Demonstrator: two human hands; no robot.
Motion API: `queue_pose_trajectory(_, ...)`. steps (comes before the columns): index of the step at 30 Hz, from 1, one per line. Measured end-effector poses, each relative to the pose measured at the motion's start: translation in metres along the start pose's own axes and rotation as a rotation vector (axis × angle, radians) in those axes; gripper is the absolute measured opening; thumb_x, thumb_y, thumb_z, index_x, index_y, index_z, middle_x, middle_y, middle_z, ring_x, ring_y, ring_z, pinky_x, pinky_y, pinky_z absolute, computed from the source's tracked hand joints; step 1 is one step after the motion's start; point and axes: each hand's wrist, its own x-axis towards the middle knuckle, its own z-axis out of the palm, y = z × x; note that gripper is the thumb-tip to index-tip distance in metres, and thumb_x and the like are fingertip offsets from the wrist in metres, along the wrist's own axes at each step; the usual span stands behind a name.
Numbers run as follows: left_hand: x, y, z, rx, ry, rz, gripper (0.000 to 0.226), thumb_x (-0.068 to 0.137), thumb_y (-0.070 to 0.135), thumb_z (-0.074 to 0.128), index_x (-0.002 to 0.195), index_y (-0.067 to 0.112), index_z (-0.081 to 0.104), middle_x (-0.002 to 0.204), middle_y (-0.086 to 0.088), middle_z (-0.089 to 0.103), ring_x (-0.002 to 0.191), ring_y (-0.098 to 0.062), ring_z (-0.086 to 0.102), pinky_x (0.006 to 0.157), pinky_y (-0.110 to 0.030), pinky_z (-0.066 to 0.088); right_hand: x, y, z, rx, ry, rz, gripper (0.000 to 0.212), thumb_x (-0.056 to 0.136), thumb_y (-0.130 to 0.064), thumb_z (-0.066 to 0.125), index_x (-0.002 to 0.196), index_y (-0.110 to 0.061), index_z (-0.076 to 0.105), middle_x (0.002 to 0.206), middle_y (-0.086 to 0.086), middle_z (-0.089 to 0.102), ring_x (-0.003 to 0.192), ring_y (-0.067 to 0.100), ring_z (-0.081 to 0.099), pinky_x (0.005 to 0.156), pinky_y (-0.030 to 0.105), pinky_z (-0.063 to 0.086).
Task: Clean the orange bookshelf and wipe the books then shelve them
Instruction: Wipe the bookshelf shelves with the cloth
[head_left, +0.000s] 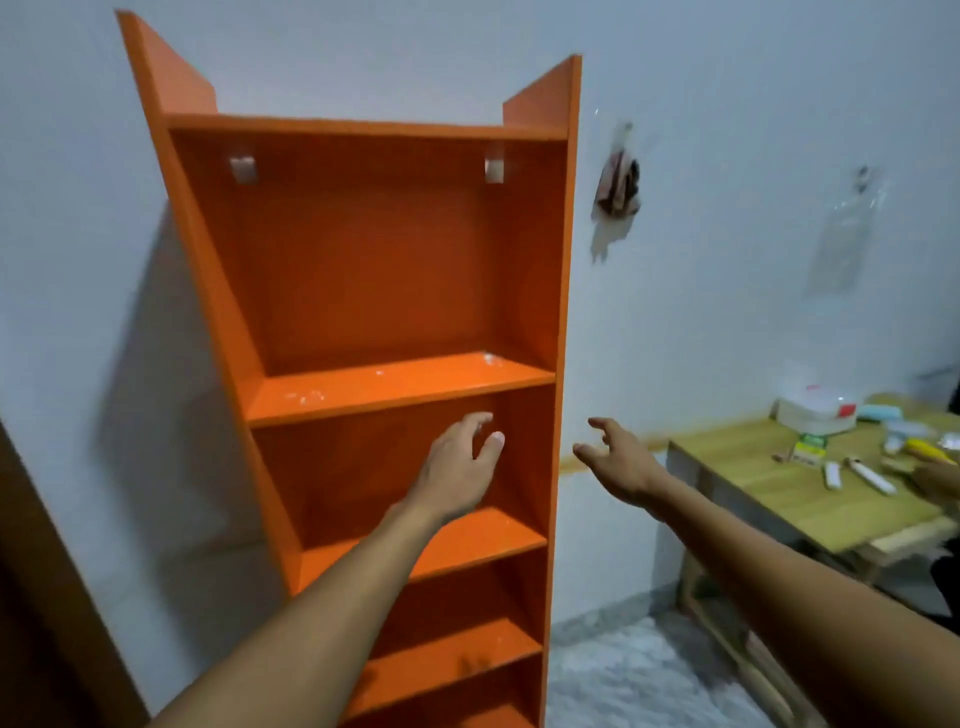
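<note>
The tall orange bookshelf (363, 260) stands against the white wall, and none of its visible shelves holds a book. Small white specks lie on the upper shelf board (395, 384). My left hand (460, 467) reaches out in front of the second compartment, fingers loosely curved and holding nothing. My right hand (618, 462) hovers just to the right of the bookshelf's right side panel, fingers spread, also holding nothing. No books or cloth are in view.
A low wooden table (779, 493) stands at the right with a white box (815, 413) and several small items on it. Another person's hand (937, 478) shows at the right edge. A dark door (47, 597) is at the left. Two plastic bags (618, 182) hang on the wall.
</note>
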Motion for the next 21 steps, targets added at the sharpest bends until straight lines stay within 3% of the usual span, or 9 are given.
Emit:
queue_pose_trajectory(11, 0.07, 0.12, -0.013, -0.033, 0.089, 0.251, 0.044, 0.101, 0.037, 0.049, 0.142, 0.022, 0.048, 0.14, -0.003, 0.056, 0.129, -0.018, 0.052, 0.108, -0.036, 0.042, 0.035, -0.028, -0.119, -0.019, 0.212, -0.134, 0.055, 0.099, -0.036, 0.053, 0.148, -0.015, 0.037, 0.147, 0.016, 0.045, 0.135, 0.027, 0.044, 0.109, 0.038, 0.036)
queue_pose_trajectory(14, 0.105, 0.144, 0.004, -0.123, 0.101, 0.282, 0.043, 0.1, 0.031, 0.052, 0.142, 0.024, 0.048, 0.136, -0.002, 0.058, 0.125, -0.017, 0.056, 0.103, -0.032, 0.044, 0.075, -0.023, -0.145, 0.016, 0.275, -0.17, 0.053, 0.099, -0.036, 0.053, 0.147, -0.017, 0.039, 0.146, 0.015, 0.046, 0.134, 0.027, 0.046, 0.106, 0.036, 0.036)
queue_pose_trajectory(19, 0.196, 0.187, 0.046, -0.278, 0.13, 0.254, 0.042, 0.101, 0.026, 0.048, 0.143, 0.027, 0.044, 0.137, 0.003, 0.054, 0.115, -0.011, 0.053, 0.081, -0.019, 0.043, 0.173, -0.006, -0.193, 0.073, 0.355, -0.212, 0.05, 0.101, -0.037, 0.05, 0.145, -0.016, 0.041, 0.145, 0.013, 0.047, 0.133, 0.025, 0.047, 0.103, 0.035, 0.039)
queue_pose_trajectory(21, 0.248, 0.206, 0.063, -0.319, 0.161, 0.22, 0.043, 0.101, 0.022, 0.046, 0.144, 0.026, 0.043, 0.138, 0.001, 0.054, 0.118, -0.015, 0.053, 0.084, -0.022, 0.043, 0.22, 0.001, -0.211, 0.129, 0.365, -0.222, 0.049, 0.1, -0.039, 0.049, 0.144, -0.017, 0.043, 0.144, 0.012, 0.048, 0.131, 0.024, 0.048, 0.103, 0.037, 0.042)
